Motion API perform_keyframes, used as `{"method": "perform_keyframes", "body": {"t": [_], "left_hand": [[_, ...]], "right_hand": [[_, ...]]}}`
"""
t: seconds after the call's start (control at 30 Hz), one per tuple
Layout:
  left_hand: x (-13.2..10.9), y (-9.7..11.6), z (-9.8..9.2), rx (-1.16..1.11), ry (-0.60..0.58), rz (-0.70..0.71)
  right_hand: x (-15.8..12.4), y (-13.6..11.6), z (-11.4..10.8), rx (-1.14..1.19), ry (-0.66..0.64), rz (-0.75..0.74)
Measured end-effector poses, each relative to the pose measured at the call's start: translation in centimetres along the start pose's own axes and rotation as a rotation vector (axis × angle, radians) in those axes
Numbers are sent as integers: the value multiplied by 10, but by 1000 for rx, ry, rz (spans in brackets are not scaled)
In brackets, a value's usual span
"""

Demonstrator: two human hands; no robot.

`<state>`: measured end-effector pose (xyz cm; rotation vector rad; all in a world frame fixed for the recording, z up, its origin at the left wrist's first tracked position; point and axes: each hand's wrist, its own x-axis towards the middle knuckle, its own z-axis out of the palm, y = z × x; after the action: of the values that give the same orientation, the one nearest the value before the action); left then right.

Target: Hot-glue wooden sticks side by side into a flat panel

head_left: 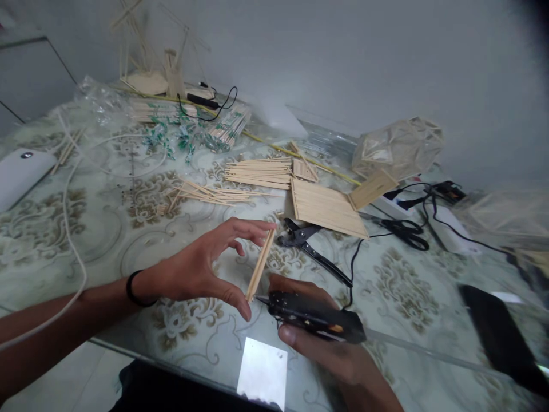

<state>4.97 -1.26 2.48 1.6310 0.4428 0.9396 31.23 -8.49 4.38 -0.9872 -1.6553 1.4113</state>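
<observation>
My left hand (pixel 214 266) grips a short bundle of thin wooden sticks (pixel 261 263) by its two ends, between thumb and fingers. In my right hand (pixel 317 349) is a black glue gun (pixel 315 315), spotted with pale specks. Its nozzle meets or nearly touches the bundle's lower end, by my left thumb. A clear glue stick (pixel 420 346) trails out of the gun's back. Just beyond the hands lie black-handled pliers (pixel 315 249) and a flat panel of joined sticks (pixel 326 206), with a smaller panel (pixel 373 189) standing at its right edge.
Loose sticks (pixel 214 193) and a neat stick row (pixel 259 171) lie mid-table. Black scissors (pixel 403 229), a power strip (pixel 450 229) and a dark phone (pixel 501 337) are on the right. A white cable (pixel 68 223) crosses my left forearm. Wrapped sticks (pixel 227 126) lie at the back.
</observation>
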Motion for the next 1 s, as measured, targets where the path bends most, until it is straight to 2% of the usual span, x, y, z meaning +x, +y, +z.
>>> {"method": "perform_keyframes", "body": {"t": [0.17,0.33,0.5,0.77,1.0], "left_hand": [[-1,2,0,-19,-6,-8],[0,5,1,-19,-18,-16],[-1,5,1,-21,-33,-13],[-1,4,1,-21,-50,-4],[-1,6,2,-17,-58,-1]], "right_hand": [[-11,11,1,33,100,6],[-21,9,5,65,220,162],[-24,6,8,75,312,227],[-24,8,9,46,357,190],[-24,8,8,47,383,235]]}}
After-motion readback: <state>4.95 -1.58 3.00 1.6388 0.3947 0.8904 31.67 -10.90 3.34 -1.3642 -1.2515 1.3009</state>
